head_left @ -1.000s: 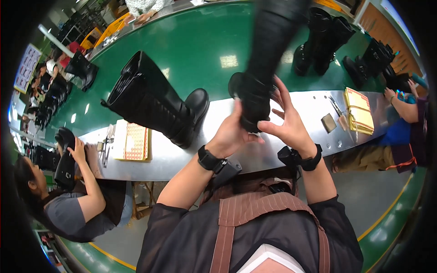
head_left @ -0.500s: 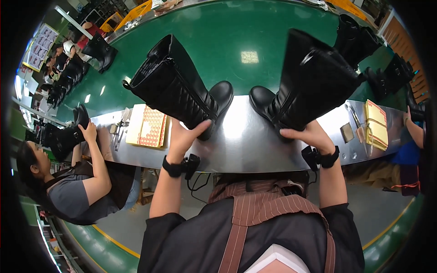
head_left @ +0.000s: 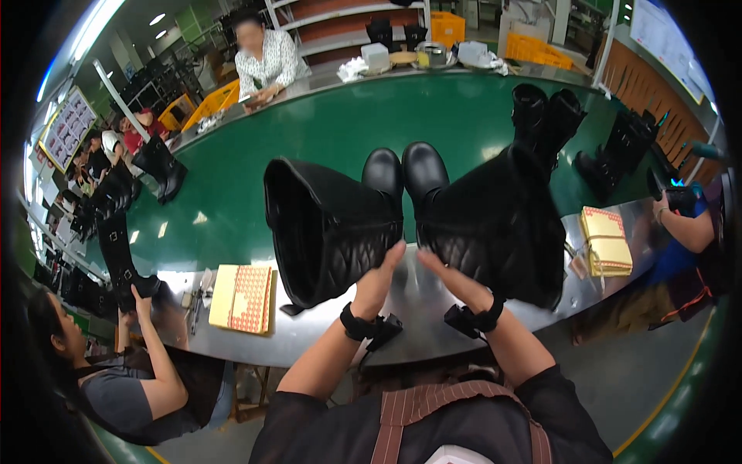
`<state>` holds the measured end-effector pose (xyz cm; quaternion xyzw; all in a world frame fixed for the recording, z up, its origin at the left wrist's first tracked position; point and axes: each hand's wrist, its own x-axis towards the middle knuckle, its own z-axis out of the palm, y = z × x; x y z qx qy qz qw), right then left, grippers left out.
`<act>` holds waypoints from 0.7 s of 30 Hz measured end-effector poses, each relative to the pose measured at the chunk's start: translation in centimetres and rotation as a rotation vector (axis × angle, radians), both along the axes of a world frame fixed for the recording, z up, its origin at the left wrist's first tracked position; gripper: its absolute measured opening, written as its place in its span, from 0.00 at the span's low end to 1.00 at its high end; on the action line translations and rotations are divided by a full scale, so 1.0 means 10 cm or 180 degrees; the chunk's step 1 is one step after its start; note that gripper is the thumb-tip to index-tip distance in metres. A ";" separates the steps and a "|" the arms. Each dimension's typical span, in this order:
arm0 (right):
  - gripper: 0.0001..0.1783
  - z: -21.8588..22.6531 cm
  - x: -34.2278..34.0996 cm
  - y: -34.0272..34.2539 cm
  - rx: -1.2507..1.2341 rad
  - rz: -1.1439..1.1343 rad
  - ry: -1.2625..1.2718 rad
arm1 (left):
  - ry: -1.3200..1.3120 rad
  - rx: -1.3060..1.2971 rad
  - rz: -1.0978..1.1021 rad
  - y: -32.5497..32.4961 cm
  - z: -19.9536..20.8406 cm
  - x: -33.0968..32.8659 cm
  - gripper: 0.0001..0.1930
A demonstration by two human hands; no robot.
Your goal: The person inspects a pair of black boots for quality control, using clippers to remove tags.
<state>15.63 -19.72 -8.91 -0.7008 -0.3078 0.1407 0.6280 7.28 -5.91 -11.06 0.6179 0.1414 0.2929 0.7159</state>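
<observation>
A pair of tall black boots is held up over the bench's metal edge, rounded toes side by side and pointing away from me. My left hand [head_left: 376,283] grips the left boot [head_left: 359,259] low down by its quilted part; the thumb shows and the other fingers are hidden. The right boot [head_left: 468,232] is in my right hand [head_left: 459,281], thumb stretched along it, other fingers behind it. Both wide shafts splay outward, and the left one's opening faces me. A black band with a small device sits on each wrist.
Yellow paper stacks lie on the metal edge [head_left: 309,340], left [head_left: 226,298] and right [head_left: 604,241]. More black boots [head_left: 547,124] stand on the green bench top [head_left: 332,116]. A co-worker [head_left: 124,379] at left handles another boot; others work at right and across the bench.
The boots have come together, their toes now side by side and pointing away. My hands have moved closer to each other. The view has tilted up, showing more of the far side.
</observation>
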 end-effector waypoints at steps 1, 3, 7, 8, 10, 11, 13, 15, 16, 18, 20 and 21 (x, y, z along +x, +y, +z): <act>0.29 0.31 -0.07 -0.19 -0.0678 -0.0242 -0.1647 | 0.0083 -0.0061 -0.0343 0.05 -0.05 -0.06 0.16; 0.44 0.30 0.16 -0.16 0.0126 0.0215 -0.1451 | 0.0100 -0.0080 -0.0747 0.13 -0.01 0.05 0.20; 0.40 0.33 0.52 -0.27 0.1645 0.0687 0.0755 | -0.0261 -0.0866 -0.1120 0.32 0.08 0.29 0.22; 0.36 0.28 0.54 -0.22 0.1894 0.0653 0.1268 | -0.0299 -0.1097 -0.1208 0.32 0.06 0.29 0.23; 0.30 0.05 0.45 -0.06 0.1657 0.0791 0.1806 | -0.0389 -0.1553 -0.1296 0.35 0.05 0.18 0.25; 0.29 -0.18 0.50 -0.04 0.1839 0.0899 0.2010 | -0.0438 -0.1800 -0.1407 0.33 0.03 0.21 0.26; 0.29 -0.35 0.55 -0.01 0.2005 0.0999 0.2250 | -0.0519 -0.2294 -0.1574 0.32 -0.04 0.23 0.28; 0.28 -0.21 0.46 0.05 0.1517 0.0630 0.2134 | -0.0587 -0.2781 -0.1690 0.36 -0.12 0.20 0.31; 0.28 -0.25 0.48 0.08 0.1502 0.0618 0.2167 | -0.0564 -0.2807 -0.1673 0.37 -0.17 0.20 0.31; 0.28 -0.33 0.52 0.10 0.1560 0.0650 0.2203 | -0.0378 -0.2650 -0.1443 0.39 -0.25 0.21 0.39; 0.30 -0.38 0.54 0.14 0.1511 0.0606 0.2289 | -0.1110 -0.3393 -0.2476 0.52 -0.48 0.29 0.37; 0.31 -0.37 0.54 0.16 0.1269 0.0586 0.2321 | -0.0422 -0.3370 -0.1874 0.53 -0.37 0.22 0.35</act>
